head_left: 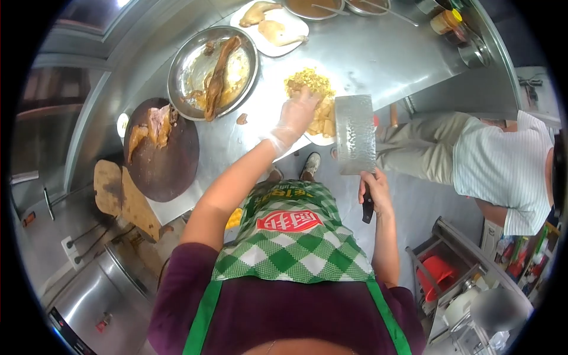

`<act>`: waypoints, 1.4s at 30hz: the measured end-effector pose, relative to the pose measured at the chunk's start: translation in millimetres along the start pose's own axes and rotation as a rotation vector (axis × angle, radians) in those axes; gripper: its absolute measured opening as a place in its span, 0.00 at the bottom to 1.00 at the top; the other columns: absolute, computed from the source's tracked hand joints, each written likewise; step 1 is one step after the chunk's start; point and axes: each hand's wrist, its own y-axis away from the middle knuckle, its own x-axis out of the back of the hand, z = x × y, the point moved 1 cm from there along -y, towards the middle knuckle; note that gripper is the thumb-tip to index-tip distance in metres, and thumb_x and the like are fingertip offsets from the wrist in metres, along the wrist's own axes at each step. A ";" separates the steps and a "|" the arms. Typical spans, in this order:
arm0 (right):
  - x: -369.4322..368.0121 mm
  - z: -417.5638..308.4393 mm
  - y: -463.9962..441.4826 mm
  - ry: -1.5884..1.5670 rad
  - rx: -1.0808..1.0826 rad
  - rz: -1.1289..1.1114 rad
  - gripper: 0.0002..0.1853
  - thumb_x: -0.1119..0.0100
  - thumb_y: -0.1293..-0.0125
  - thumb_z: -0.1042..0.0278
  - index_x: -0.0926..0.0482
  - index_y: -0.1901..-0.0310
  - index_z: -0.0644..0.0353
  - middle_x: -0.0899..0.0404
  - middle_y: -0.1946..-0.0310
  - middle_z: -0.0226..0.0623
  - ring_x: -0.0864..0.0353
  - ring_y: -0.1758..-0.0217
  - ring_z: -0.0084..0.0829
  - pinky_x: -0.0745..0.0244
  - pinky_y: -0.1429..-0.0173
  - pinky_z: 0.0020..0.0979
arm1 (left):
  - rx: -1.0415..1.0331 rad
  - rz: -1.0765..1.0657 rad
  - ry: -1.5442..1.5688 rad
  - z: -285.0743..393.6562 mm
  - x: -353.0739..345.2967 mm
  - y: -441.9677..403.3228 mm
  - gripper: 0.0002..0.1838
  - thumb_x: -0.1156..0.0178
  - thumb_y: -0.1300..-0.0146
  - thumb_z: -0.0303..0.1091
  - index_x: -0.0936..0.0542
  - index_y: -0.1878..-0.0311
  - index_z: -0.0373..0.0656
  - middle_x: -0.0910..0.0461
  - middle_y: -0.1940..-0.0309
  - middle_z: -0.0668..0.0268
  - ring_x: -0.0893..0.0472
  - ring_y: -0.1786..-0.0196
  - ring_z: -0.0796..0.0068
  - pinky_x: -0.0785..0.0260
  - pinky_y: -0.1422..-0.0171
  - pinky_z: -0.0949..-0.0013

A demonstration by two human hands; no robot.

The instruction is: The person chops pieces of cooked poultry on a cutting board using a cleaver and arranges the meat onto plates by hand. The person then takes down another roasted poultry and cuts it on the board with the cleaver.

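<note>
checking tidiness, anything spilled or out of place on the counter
Yes: a small brown scrap lies directly on the steel counter, between the round metal pan and the gloved left hand. It looks stray, as meat nearby sits in that pan or on the dark round board.

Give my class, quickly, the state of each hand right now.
Left hand, in a clear plastic glove: touching chopped yellow food; open or closed cannot be told.
Right hand: closed around the black handle of a broad rectangular metal cleaver.
</note>
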 end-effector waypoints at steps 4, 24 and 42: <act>12.2 2.1 0.4 -0.012 -0.008 -0.009 0.05 0.49 0.33 0.69 0.31 0.64 0.61 0.32 0.87 0.32 0.32 0.92 0.28 0.35 0.87 0.28 | -0.088 -0.024 -0.122 2.4 -2.5 -1.5 0.18 0.45 0.44 0.25 0.25 0.48 0.47 0.29 0.56 0.59 0.21 0.55 0.60 0.23 0.58 0.62; 47.6 -2.2 -6.2 -0.087 0.020 -0.093 0.06 0.49 0.33 0.68 0.32 0.63 0.60 0.34 0.87 0.32 0.32 0.92 0.29 0.35 0.86 0.29 | 0.663 0.385 1.590 -68.2 69.2 87.2 0.20 0.39 0.38 0.32 0.27 0.43 0.39 0.23 0.56 0.68 0.23 0.54 0.76 0.29 0.43 0.72; 32.9 -29.6 -21.7 0.030 0.082 -0.132 0.09 0.48 0.35 0.67 0.35 0.65 0.63 0.37 0.88 0.33 0.35 0.94 0.30 0.35 0.90 0.29 | 1.021 0.922 -0.318 -224.5 82.6 285.6 0.14 0.37 0.44 0.34 0.19 0.55 0.39 0.22 0.53 0.55 0.27 0.45 0.52 0.36 0.39 0.56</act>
